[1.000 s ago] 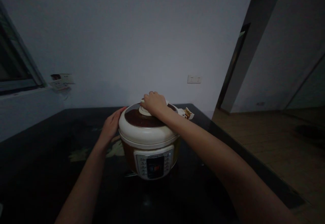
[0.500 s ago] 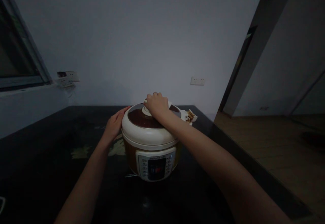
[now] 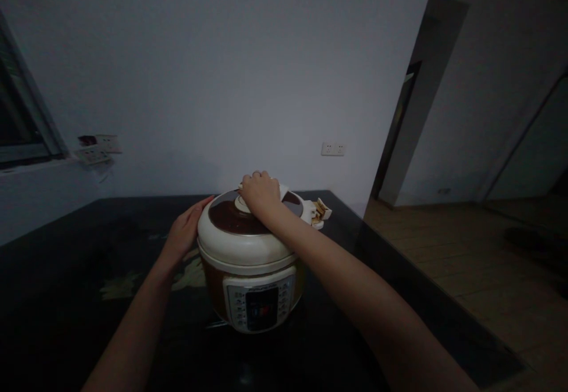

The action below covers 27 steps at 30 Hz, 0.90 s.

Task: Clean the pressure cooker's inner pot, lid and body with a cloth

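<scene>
A round electric pressure cooker (image 3: 242, 269) with a white rim, brown sides and a button panel on its front stands upright on a dark glossy table. Its lid (image 3: 239, 226) is on, brown-topped with a white edge. My right hand (image 3: 261, 193) is wrapped over the lid's handle (image 3: 284, 190), which is mostly hidden under the fingers. Against the left side of the lid rim lies my left hand (image 3: 184, 235), its fingers stretched forward along it. A white-and-tan side piece (image 3: 318, 211) sticks out at the cooker's right.
The dark tabletop (image 3: 284, 356) carries a pale floral pattern at left. A wall socket (image 3: 332, 149) is behind the cooker, and more sockets (image 3: 100, 146) are by the window at left. Past the table's right edge is a wooden floor (image 3: 426, 250).
The whole view has shifted, so the cooker and both hands appear farther left and a little lower. Both hands keep their places on the cooker; the lid stays on.
</scene>
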Available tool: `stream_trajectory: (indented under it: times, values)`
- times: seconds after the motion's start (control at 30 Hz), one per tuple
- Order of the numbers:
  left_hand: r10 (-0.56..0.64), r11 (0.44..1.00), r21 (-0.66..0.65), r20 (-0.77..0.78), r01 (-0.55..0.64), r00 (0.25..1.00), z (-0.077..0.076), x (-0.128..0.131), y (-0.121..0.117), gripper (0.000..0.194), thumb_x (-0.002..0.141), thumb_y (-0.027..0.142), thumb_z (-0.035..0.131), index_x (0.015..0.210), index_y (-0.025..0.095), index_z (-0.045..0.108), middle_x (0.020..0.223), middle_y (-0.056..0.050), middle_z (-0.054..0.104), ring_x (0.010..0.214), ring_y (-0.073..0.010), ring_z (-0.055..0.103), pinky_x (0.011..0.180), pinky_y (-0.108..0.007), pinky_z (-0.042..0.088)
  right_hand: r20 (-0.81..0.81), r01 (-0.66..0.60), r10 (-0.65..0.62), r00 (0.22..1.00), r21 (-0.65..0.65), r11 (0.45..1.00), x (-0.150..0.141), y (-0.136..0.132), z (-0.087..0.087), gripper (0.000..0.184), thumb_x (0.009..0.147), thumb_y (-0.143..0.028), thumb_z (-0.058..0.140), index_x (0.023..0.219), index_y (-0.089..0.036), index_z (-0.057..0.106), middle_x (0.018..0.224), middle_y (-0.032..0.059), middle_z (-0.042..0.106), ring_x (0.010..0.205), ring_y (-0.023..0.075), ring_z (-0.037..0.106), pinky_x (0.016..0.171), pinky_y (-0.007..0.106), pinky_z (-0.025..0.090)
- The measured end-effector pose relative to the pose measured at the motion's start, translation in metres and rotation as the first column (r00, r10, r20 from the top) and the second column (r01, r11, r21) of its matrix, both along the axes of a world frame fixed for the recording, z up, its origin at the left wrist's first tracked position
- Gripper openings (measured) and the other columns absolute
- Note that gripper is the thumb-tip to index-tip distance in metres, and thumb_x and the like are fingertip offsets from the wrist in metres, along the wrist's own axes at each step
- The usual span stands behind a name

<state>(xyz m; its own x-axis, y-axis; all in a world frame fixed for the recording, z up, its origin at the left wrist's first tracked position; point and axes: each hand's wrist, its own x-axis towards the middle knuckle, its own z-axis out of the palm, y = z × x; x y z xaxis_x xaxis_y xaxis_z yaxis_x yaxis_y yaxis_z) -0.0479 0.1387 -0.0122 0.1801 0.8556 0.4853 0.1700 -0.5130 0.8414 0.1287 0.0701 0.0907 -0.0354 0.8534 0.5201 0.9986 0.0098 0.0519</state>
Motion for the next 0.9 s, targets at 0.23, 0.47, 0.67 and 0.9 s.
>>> stream_trajectory:
  times: [0.23,0.47,0.67,0.9]
  values:
    - [-0.003,1.000,0.009,-0.013,0.003,1.000,0.000,-0.001,0.001,0.065,0.086,0.063,0.040,0.127,0.016,0.060,0.132,-0.010,0.061,0.123,-0.0273,0.056,0.109,-0.041,0.036,0.060,-0.073,0.073,0.996,0.001,0.997,0.006,0.005,-0.001,0.032,0.093,-0.036,0.052,0.110,-0.012,0.065,0.115,0.0158,0.064,0.108,0.0268,0.056,0.081,0.041,0.052]
    - [-0.018,1.000,0.002,0.015,0.018,1.000,0.002,0.001,-0.002,0.065,0.084,0.065,0.041,0.124,0.018,0.062,0.131,-0.008,0.063,0.122,-0.0282,0.056,0.108,-0.041,0.038,0.102,-0.098,0.098,0.990,-0.007,0.995,0.010,0.008,0.000,0.032,0.096,-0.031,0.043,0.108,-0.011,0.066,0.112,0.0162,0.065,0.105,0.0257,0.058,0.078,0.038,0.052]
    - [-0.005,1.000,0.014,0.005,0.005,1.000,0.002,0.001,-0.003,0.064,0.085,0.066,0.040,0.122,0.019,0.063,0.126,-0.009,0.065,0.118,-0.0290,0.058,0.106,-0.041,0.040,0.128,-0.123,0.123,0.984,-0.010,0.992,0.012,0.006,0.001,0.032,0.096,-0.030,0.044,0.107,-0.011,0.066,0.110,0.0160,0.065,0.104,0.0257,0.058,0.078,0.037,0.051]
    - [-0.011,1.000,0.009,-0.002,0.011,1.000,0.000,-0.001,0.002,0.063,0.087,0.063,0.038,0.124,0.017,0.061,0.129,-0.010,0.063,0.119,-0.0285,0.057,0.108,-0.042,0.037,0.182,-0.205,0.208,0.961,-0.037,0.978,0.020,0.000,0.006,0.033,0.096,-0.037,0.045,0.109,-0.014,0.064,0.112,0.0126,0.065,0.106,0.0249,0.058,0.078,0.036,0.051]
